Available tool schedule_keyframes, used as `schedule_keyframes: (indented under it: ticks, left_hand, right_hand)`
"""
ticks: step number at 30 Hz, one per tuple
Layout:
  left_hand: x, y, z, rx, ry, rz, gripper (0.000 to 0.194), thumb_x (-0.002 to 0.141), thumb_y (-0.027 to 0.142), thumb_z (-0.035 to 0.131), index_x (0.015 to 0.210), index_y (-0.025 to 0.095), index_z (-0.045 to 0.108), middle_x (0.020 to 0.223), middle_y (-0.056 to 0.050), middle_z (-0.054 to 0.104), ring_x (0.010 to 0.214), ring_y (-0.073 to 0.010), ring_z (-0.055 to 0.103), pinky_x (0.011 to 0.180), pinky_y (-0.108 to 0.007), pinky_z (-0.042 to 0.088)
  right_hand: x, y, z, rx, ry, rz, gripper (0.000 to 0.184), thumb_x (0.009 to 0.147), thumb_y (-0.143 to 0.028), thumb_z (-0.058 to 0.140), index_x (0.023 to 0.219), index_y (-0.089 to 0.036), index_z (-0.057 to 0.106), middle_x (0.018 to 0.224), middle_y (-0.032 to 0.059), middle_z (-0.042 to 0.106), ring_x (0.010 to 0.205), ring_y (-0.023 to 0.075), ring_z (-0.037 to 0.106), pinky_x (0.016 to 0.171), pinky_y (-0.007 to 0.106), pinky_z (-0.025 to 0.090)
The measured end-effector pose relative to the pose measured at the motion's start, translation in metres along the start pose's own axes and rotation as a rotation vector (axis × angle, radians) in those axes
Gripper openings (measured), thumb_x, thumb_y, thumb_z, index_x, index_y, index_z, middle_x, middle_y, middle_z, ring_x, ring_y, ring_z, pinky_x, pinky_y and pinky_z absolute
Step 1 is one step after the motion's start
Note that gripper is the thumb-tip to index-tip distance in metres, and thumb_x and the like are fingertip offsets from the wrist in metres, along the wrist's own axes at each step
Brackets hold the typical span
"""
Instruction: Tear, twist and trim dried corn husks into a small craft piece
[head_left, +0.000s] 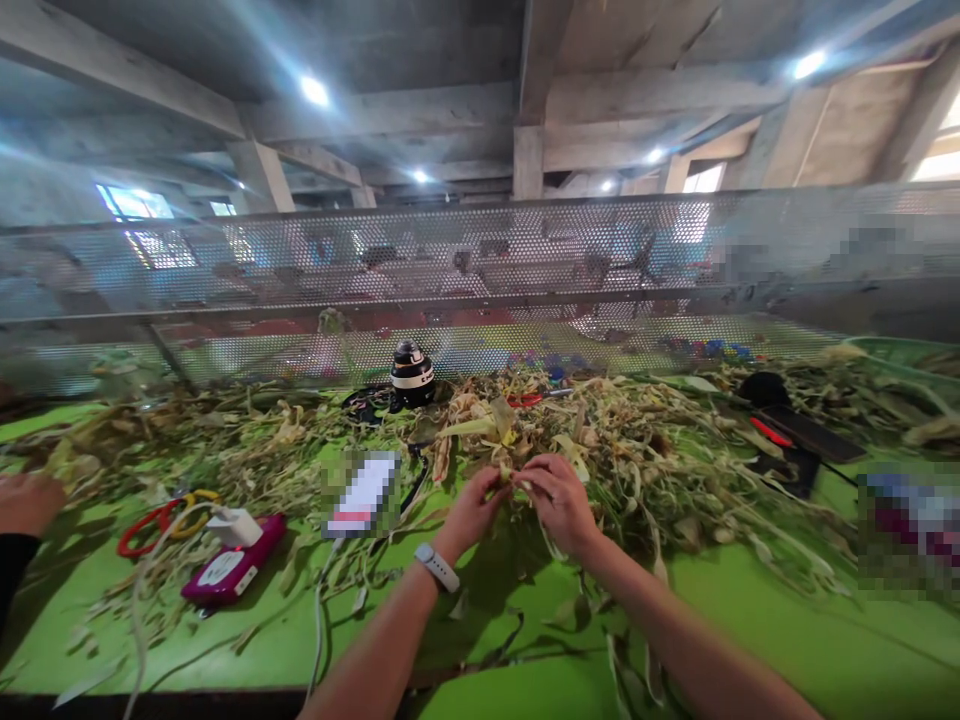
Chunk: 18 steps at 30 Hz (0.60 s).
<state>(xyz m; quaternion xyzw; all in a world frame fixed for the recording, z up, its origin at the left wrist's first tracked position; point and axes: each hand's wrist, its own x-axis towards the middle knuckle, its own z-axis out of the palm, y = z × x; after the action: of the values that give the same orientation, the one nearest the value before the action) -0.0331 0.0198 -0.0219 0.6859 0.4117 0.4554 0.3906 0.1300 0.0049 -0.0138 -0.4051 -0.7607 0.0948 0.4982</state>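
Close together over the green table (727, 615), my two hands meet at a small pale-yellow plant piece. My left hand (472, 515), with a light watch band on its wrist, pinches one side of the plant piece (507, 474). My right hand (559, 502) has its fingertips pressed together on the other side. What exactly lies between the fingers is partly hidden. Right behind them spreads a heap of dried stems and leaves (637, 450), with a larger pale leaf (480, 428) on top. Loose dry leaves lie below my wrists.
To the left are a lit phone (364, 495) on a cable, a magenta power bank (236, 570) with a white plug (234, 527), and scissors (154, 525). A black-and-white round device (411, 375) stands before the perforated screen (450, 255). Another person's hand (30, 503) shows at far left.
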Motion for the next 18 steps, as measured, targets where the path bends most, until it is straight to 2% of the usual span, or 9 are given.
schedule_keyframes:
  ticks: [2, 5, 9, 12, 16, 18]
  left_hand:
    - [-0.002, 0.003, 0.001, -0.052, -0.102, -0.017, 0.018, 0.073, 0.034, 0.059, 0.071, 0.016, 0.062, 0.068, 0.0, 0.054, 0.071, -0.0154, 0.046, 0.071, -0.026, 0.038]
    - [-0.006, 0.009, 0.002, -0.13, -0.179, -0.05, 0.017, 0.075, 0.032, 0.057, 0.074, 0.016, 0.062, 0.07, 0.0, 0.054, 0.071, -0.0147, 0.045, 0.069, -0.025, 0.037]
    - [-0.008, 0.017, 0.001, -0.125, -0.135, -0.079, 0.021, 0.073, 0.036, 0.061, 0.073, 0.016, 0.063, 0.067, 0.0, 0.055, 0.067, -0.0137, 0.045, 0.065, -0.024, 0.037]
    - [-0.006, 0.017, 0.003, -0.145, -0.124, -0.098, 0.028, 0.067, 0.04, 0.068, 0.077, 0.014, 0.066, 0.07, -0.001, 0.06, 0.069, -0.0144, 0.048, 0.067, -0.024, 0.039]
    - [-0.003, 0.013, 0.002, -0.355, -0.108, -0.206, 0.039, 0.061, 0.044, 0.072, 0.086, 0.013, 0.067, 0.076, -0.003, 0.066, 0.073, -0.0159, 0.054, 0.072, -0.027, 0.041]
    - [-0.001, 0.011, 0.001, -0.446, -0.106, -0.239, 0.039, 0.061, 0.042, 0.074, 0.087, 0.013, 0.068, 0.08, -0.004, 0.068, 0.077, -0.017, 0.057, 0.077, -0.028, 0.041]
  right_hand:
    - [0.003, 0.001, -0.003, 0.034, 0.033, 0.073, 0.015, 0.083, -0.027, 0.053, 0.082, -0.024, 0.068, 0.086, 0.0064, 0.063, 0.084, 0.0207, 0.056, 0.077, 0.032, 0.043]
    - [0.003, 0.003, -0.002, 0.101, -0.02, 0.191, 0.019, 0.084, -0.032, 0.049, 0.077, -0.022, 0.064, 0.07, 0.0033, 0.062, 0.067, 0.0175, 0.056, 0.065, 0.027, 0.042]
    - [0.0, 0.003, 0.003, 0.151, -0.066, 0.269, 0.02, 0.085, -0.035, 0.046, 0.079, -0.022, 0.06, 0.066, 0.0009, 0.061, 0.059, 0.0153, 0.054, 0.059, 0.025, 0.039]
    - [0.001, 0.0, 0.005, 0.23, -0.035, 0.356, 0.018, 0.082, -0.038, 0.05, 0.079, -0.021, 0.056, 0.064, 0.0006, 0.061, 0.058, 0.0149, 0.054, 0.057, 0.025, 0.039]
    - [0.007, -0.003, -0.001, 0.532, 0.009, 0.601, 0.024, 0.074, -0.043, 0.057, 0.08, -0.02, 0.054, 0.05, -0.005, 0.051, 0.042, 0.0111, 0.045, 0.044, 0.022, 0.035]
    - [0.01, -0.006, -0.007, 0.735, -0.012, 0.668, 0.026, 0.072, -0.044, 0.056, 0.08, -0.019, 0.058, 0.057, -0.0017, 0.057, 0.047, 0.0121, 0.051, 0.046, 0.023, 0.04]
